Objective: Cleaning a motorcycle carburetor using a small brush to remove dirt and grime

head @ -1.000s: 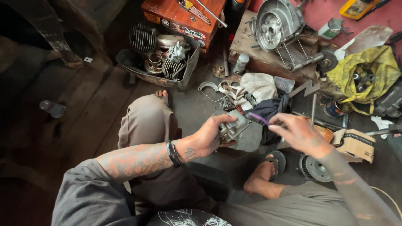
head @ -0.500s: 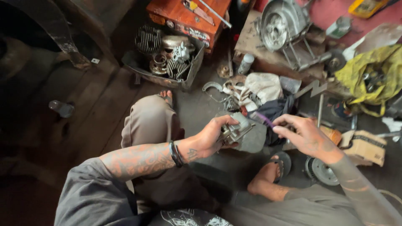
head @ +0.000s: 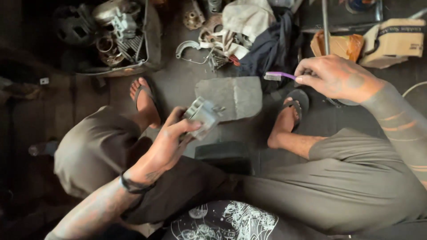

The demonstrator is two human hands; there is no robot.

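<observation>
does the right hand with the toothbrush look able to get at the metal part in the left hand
Probably yes. The right hand holds the purple toothbrush above and to the side of the metal part, which the left hand grips from below, its top bare. Only open floor and a flat grey stone lie between.

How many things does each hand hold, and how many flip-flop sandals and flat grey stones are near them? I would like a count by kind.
Small grey metal engine part, in the left hand: 1
Purple-handled toothbrush, in the right hand: 1
Dark flip-flop sandals, on the feet: 2
Flat grey stone slab: 1
Total: 5
</observation>
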